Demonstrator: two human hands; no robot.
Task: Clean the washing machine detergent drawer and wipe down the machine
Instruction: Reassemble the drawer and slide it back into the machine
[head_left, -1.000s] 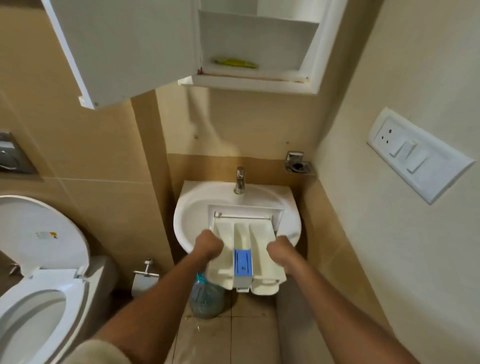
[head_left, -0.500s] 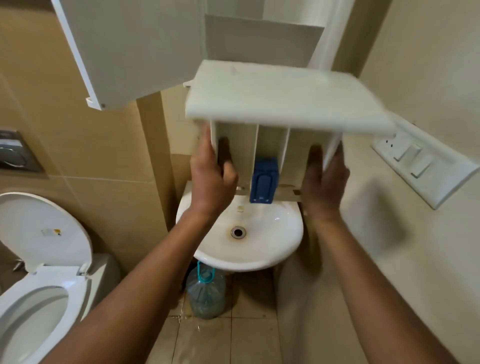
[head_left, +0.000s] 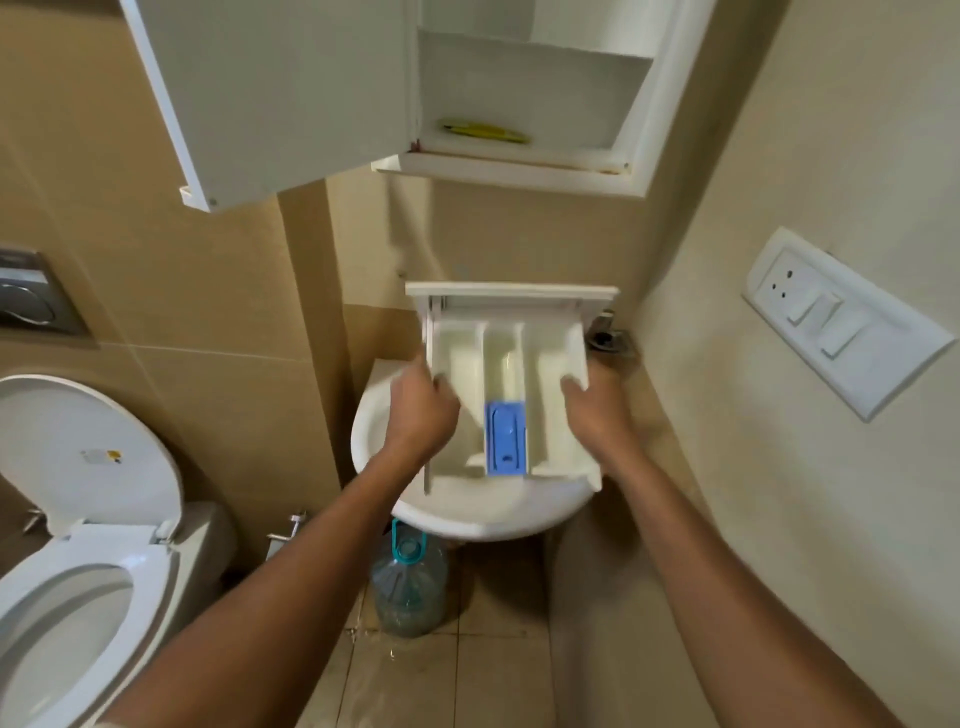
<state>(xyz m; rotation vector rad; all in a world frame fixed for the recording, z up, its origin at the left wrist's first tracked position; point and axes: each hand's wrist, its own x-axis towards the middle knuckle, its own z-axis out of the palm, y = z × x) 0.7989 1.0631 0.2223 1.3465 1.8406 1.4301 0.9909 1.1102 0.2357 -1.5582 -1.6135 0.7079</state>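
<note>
while both bare hands clasp its side walls, a white plastic three-compartment detergent drawer (head_left: 551, 364) hangs in the air over a white ceramic wash basin (head_left: 467, 514), seen from the head camera. the left hand (head_left: 421, 415) wraps its fingers over the drawer's left wall, and the right hand (head_left: 597, 410) curls its fingers over the right wall and into the outer compartment. between the two grips sits a blue rectangular plastic insert (head_left: 505, 439), fixed in the middle compartment at the end nearer the person. beyond the hands the drawer's flat front panel tilts up and away, so the open compartments face the camera. directly under the grip lies the basin's rim, and lower again, below the left wrist, a clear plastic water bottle with a teal handle (head_left: 410, 587) stands on the beige tiled floor (head_left: 498, 686). high above the grip a white wall cabinet (head_left: 524, 174) stands with its door (head_left: 280, 93) swung open, a yellow object (head_left: 483, 132) lying on its lower shelf. well off to the left of the left arm is a white toilet (head_left: 153, 584) with its lid raised. to the right of the right arm a white switch-and-socket plate (head_left: 841, 322) sits on the cream wall.
</note>
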